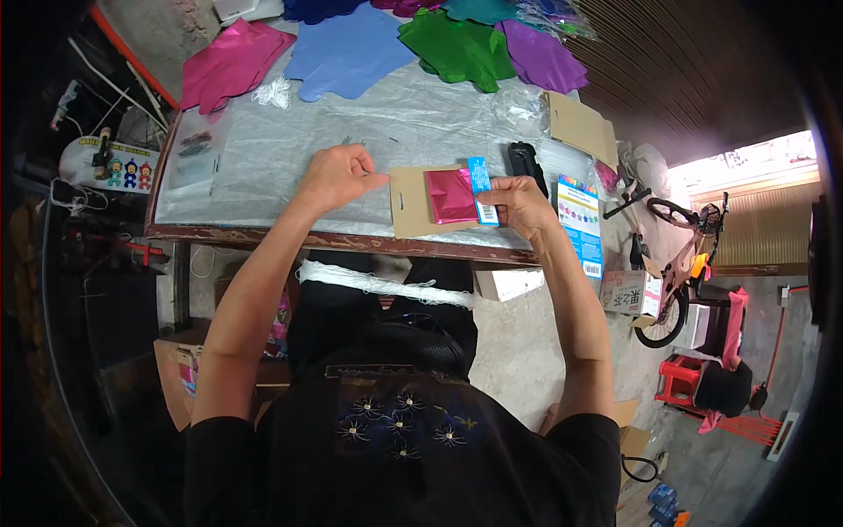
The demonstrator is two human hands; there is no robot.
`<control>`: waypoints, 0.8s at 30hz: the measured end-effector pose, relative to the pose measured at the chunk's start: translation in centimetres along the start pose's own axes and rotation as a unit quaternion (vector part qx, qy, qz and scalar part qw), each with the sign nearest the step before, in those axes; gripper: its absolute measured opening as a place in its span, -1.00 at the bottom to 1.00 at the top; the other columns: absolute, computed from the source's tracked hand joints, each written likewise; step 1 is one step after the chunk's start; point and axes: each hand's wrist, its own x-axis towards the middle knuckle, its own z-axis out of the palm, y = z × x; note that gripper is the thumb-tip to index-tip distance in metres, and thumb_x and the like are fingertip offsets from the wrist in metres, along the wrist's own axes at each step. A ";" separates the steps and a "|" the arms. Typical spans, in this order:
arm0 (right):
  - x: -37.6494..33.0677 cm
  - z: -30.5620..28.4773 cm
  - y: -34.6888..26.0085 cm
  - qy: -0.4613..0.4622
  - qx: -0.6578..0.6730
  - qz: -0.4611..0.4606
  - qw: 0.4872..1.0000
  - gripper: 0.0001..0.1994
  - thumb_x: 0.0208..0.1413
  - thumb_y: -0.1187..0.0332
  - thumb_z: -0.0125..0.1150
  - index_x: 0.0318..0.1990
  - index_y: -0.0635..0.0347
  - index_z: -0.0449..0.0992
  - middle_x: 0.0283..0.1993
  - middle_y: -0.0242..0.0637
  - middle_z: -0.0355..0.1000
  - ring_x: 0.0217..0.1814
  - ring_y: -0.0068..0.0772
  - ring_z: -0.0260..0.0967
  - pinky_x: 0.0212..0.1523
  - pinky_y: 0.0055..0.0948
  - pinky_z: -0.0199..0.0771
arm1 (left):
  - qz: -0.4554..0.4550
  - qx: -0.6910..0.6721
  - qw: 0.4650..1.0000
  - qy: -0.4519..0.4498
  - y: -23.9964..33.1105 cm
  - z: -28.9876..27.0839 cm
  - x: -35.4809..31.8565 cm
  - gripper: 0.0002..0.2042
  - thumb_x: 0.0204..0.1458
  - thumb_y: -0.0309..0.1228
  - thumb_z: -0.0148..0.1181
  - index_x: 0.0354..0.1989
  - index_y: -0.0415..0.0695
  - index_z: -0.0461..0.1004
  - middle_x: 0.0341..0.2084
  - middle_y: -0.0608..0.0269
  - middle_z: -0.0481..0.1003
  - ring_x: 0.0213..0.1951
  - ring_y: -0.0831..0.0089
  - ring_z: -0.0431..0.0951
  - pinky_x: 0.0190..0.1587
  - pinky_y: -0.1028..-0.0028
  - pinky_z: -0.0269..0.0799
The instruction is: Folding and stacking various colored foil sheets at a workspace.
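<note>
My right hand (520,205) is closed at the right end of a brown cardboard piece (411,211), its thumb on a narrow blue printed label (480,180). Against that label, on top of the cardboard, lies a folded shiny pink foil packet (450,197). At the other end, my left hand (336,178) has its fingers loosely curled and its thumb stretched toward the cardboard's left edge. The thumb tip is at or just touching that edge; nothing shows between thumb and fingers. A bundle of white string (378,283) lies across my lap.
Flat foil shapes in pink (233,63), light blue (351,53), green (457,48) and purple (540,57) line the table's far side. White string (274,93) sits nearby. To the right are a black tool-like object (524,162), a blue printed package (578,224) and a cardboard flap (582,129).
</note>
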 end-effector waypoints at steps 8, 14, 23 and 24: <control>-0.4 0.4 -0.2 0.007 0.005 -0.009 1.000 -0.91 0.02 0.59 0.35 -0.29 0.33 0.65 -0.36 -0.27 0.61 -0.40 -0.48 0.58 -0.34 -0.44 0.62 | -0.026 -0.016 0.999 -0.025 -0.5 -0.1 0.9 -0.77 -0.07 -0.29 0.48 -0.45 -0.15 0.55 -0.66 0.42 0.47 -0.58 0.63 0.40 -0.49 0.49 0.31; -0.7 0.4 0.0 0.004 0.005 -0.013 1.000 -0.91 0.02 0.58 0.36 -0.29 0.33 0.65 -0.36 -0.27 0.61 -0.40 -0.48 0.58 -0.33 -0.44 0.63 | -0.046 -0.071 0.995 -0.057 -1.2 -0.6 1.4 -0.79 -0.09 -0.30 0.47 -0.45 -0.15 0.58 -0.65 0.40 0.51 -0.58 0.61 0.45 -0.49 0.46 0.38; 0.1 0.5 -0.3 0.008 -0.003 0.015 1.000 -0.91 -0.01 0.54 0.39 -0.31 0.28 0.66 -0.35 -0.27 0.62 -0.41 -0.51 0.57 -0.37 -0.50 0.57 | 0.118 0.127 0.985 0.018 0.7 0.1 1.0 -0.83 -0.15 -0.38 0.35 -0.48 -0.23 0.58 -0.58 0.10 0.57 -0.50 0.24 0.58 -0.40 0.32 0.51; 0.3 0.5 -0.5 0.003 -0.013 0.023 1.000 -0.89 0.00 0.54 0.39 -0.28 0.30 0.66 -0.33 -0.26 0.62 -0.38 -0.49 0.58 -0.32 -0.48 0.60 | 0.152 0.171 0.973 0.030 0.9 0.2 1.0 -0.84 -0.17 -0.40 0.32 -0.48 -0.25 0.58 -0.54 -0.01 0.60 -0.45 0.08 0.63 -0.34 0.24 0.56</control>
